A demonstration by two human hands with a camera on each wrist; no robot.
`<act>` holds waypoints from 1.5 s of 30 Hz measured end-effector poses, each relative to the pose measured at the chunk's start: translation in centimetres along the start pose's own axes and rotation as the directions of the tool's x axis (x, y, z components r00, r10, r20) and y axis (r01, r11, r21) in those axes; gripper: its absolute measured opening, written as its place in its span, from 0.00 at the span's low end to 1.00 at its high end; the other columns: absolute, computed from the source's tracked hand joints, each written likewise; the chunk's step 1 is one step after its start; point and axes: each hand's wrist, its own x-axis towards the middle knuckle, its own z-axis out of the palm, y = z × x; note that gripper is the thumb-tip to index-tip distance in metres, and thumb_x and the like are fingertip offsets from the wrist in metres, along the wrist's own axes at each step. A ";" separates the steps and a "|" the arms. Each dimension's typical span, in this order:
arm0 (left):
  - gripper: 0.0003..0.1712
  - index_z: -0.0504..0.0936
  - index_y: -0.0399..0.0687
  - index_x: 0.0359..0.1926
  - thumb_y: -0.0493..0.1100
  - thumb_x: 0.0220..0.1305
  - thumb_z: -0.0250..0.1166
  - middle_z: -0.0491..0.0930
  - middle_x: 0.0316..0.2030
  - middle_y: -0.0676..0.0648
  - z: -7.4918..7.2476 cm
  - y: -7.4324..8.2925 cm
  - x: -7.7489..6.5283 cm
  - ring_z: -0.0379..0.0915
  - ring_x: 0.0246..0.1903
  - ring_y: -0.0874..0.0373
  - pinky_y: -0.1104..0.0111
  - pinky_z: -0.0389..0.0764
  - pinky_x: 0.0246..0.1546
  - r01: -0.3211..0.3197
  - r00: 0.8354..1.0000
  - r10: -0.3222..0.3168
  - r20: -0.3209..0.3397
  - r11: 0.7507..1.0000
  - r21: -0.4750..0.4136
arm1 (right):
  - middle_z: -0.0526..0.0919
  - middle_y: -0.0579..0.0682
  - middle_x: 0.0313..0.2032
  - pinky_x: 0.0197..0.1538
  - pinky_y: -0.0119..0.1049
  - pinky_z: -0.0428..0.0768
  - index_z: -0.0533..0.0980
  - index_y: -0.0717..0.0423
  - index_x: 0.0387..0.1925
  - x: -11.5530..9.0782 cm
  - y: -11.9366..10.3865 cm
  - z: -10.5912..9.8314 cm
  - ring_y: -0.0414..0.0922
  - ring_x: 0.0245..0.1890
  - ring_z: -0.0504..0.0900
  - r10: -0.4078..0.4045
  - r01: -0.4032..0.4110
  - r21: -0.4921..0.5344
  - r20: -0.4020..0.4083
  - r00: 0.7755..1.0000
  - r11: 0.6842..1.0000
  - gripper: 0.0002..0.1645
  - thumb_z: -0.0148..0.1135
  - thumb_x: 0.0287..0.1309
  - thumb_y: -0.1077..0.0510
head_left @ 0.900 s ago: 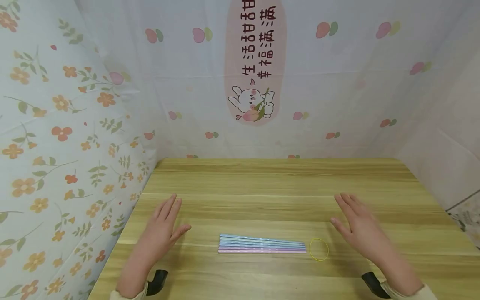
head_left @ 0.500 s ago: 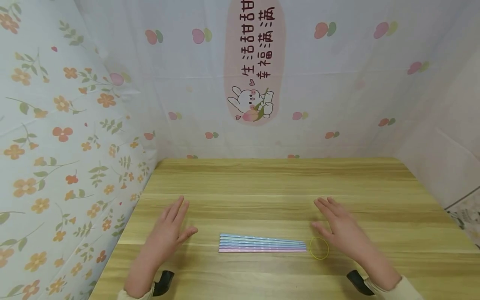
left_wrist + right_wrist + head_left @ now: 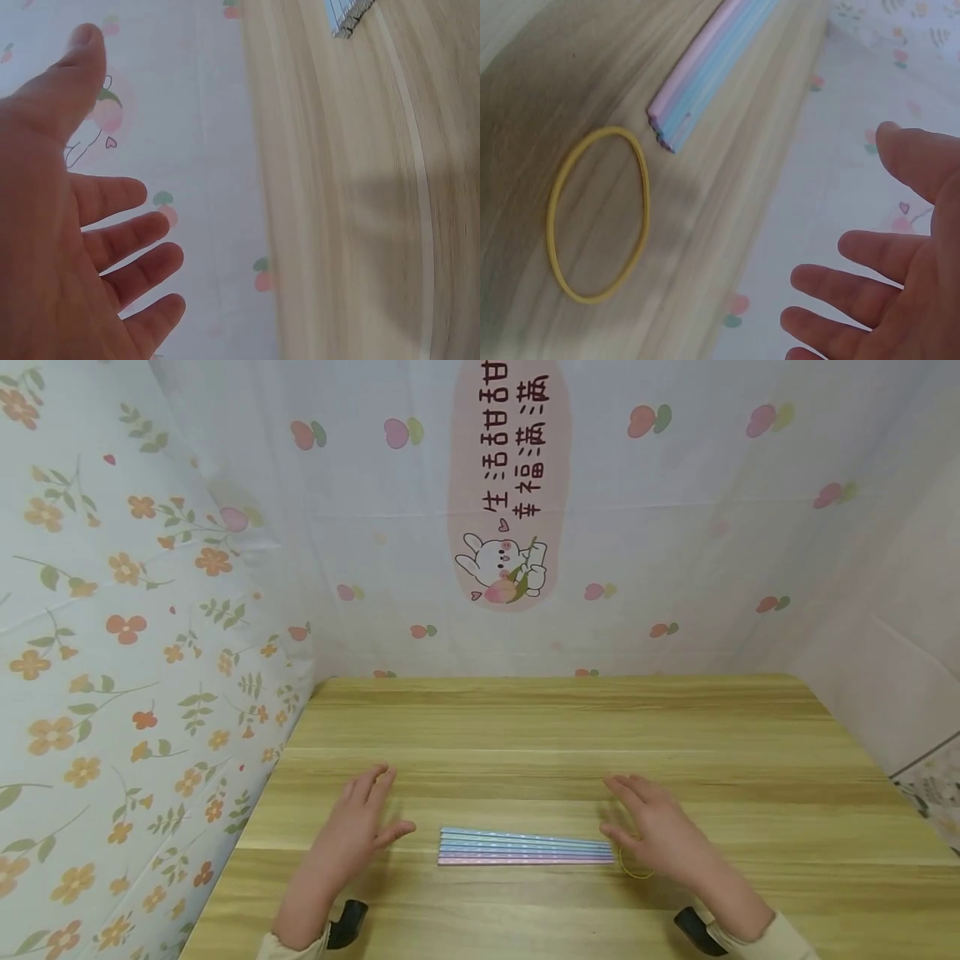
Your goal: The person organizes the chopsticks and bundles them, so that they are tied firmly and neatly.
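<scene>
A row of slim pastel sticks [image 3: 525, 847], shading from blue to pink, lies side by side on the wooden table [image 3: 480, 718]. At their right end is a yellow rubber band [image 3: 550, 217], partly covered by my right hand in the head view. That right hand [image 3: 656, 831] hovers above the band with fingers spread and nothing held. My left hand [image 3: 348, 835] is off the sticks' left end, thumb apart from the other fingers, its palm bare in the left wrist view. The sticks' left ends [image 3: 346, 26] show at the top of that view.
A white cloth with fruit prints and a rabbit picture [image 3: 502, 560] hangs behind the table's back edge. To the left stands a flowered cloth [image 3: 135, 693]. Black curved pieces [image 3: 347, 925] are worn at both wrists.
Both hands have moved inward, the right one farther, so that it now overlaps the rubber band. Both have also come slightly nearer the body. Sticks and band stay in place.
</scene>
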 end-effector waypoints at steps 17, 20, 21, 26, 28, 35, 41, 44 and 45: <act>0.54 0.68 0.30 0.60 0.51 0.31 0.79 0.68 0.55 0.37 2.4 0.7 0.5 0.64 0.55 0.39 0.55 0.75 0.50 -0.095 0.995 0.094 -0.019 0.994 -0.061 | 0.78 0.63 0.52 0.54 0.56 0.74 0.74 0.64 0.56 -0.2 -0.6 1.8 0.61 0.54 0.76 -0.070 0.070 -0.011 0.026 0.997 0.997 0.38 0.77 0.42 0.54; 0.54 0.69 0.29 0.59 0.51 0.30 0.80 0.70 0.54 0.37 2.7 0.8 0.7 0.65 0.54 0.38 0.54 0.74 0.51 -0.117 0.993 0.116 -0.021 0.992 -0.039 | 0.78 0.62 0.51 0.54 0.54 0.75 0.75 0.63 0.54 -0.3 -0.6 2.0 0.60 0.53 0.77 -0.096 0.096 -0.013 0.022 0.995 0.995 0.36 0.77 0.41 0.56; 0.54 0.70 0.29 0.59 0.52 0.29 0.80 0.70 0.54 0.36 2.8 0.9 0.7 0.66 0.54 0.38 0.54 0.74 0.51 -0.125 0.992 0.125 -0.020 0.992 -0.028 | 0.78 0.62 0.51 0.54 0.53 0.75 0.76 0.63 0.53 -0.2 -0.7 2.1 0.59 0.53 0.77 -0.103 0.103 -0.014 0.022 0.994 0.995 0.35 0.77 0.40 0.57; 0.55 0.71 0.30 0.58 0.55 0.29 0.80 0.72 0.53 0.36 3.7 1.2 0.9 0.68 0.53 0.39 0.54 0.73 0.54 -0.166 0.986 0.166 0.010 0.986 0.012 | 0.78 0.61 0.51 0.54 0.51 0.75 0.77 0.62 0.52 -0.2 -0.9 2.5 0.57 0.52 0.77 -0.095 0.096 -0.021 0.042 0.995 0.995 0.34 0.77 0.39 0.59; 0.55 0.71 0.30 0.58 0.56 0.29 0.79 0.73 0.53 0.37 4.0 1.3 0.9 0.68 0.53 0.39 0.54 0.72 0.55 -0.176 0.984 0.176 0.029 0.984 0.020 | 0.78 0.61 0.51 0.54 0.50 0.75 0.77 0.62 0.52 -0.3 -1.0 2.6 0.57 0.52 0.77 -0.086 0.087 -0.015 0.056 0.995 0.996 0.33 0.77 0.39 0.60; 0.55 0.69 0.33 0.61 0.57 0.34 0.79 0.72 0.56 0.38 4.8 1.9 0.7 0.67 0.56 0.41 0.52 0.69 0.58 -0.150 0.980 0.152 0.131 0.988 -0.027 | 0.79 0.58 0.51 0.54 0.50 0.75 0.77 0.60 0.52 -0.5 -1.5 3.0 0.55 0.52 0.78 -0.099 0.099 0.000 0.075 0.992 0.995 0.32 0.76 0.40 0.62; 0.52 0.68 0.34 0.62 0.54 0.39 0.79 0.71 0.58 0.38 5.4 2.2 0.8 0.66 0.58 0.42 0.52 0.68 0.59 -0.127 0.976 0.132 0.171 0.991 -0.038 | 0.79 0.58 0.51 0.53 0.50 0.76 0.77 0.61 0.52 -0.7 -1.7 3.3 0.55 0.52 0.77 -0.104 0.101 0.035 0.093 0.990 0.994 0.31 0.75 0.41 0.63; 0.50 0.68 0.35 0.62 0.53 0.41 0.79 0.70 0.58 0.39 5.7 2.2 0.8 0.66 0.59 0.43 0.52 0.68 0.60 -0.118 0.974 0.124 0.188 0.992 -0.044 | 0.79 0.57 0.51 0.53 0.49 0.76 0.77 0.60 0.52 -0.7 -1.8 3.4 0.54 0.53 0.77 -0.094 0.090 0.038 0.107 0.990 0.995 0.30 0.75 0.42 0.62; 0.49 0.68 0.35 0.62 0.52 0.41 0.78 0.70 0.59 0.39 5.7 2.3 0.8 0.66 0.59 0.43 0.52 0.68 0.60 -0.115 0.973 0.123 0.194 0.992 -0.048 | 0.79 0.57 0.51 0.54 0.49 0.76 0.77 0.60 0.52 -0.8 -1.9 3.4 0.54 0.53 0.77 -0.087 0.084 0.033 0.111 0.990 0.996 0.30 0.75 0.42 0.61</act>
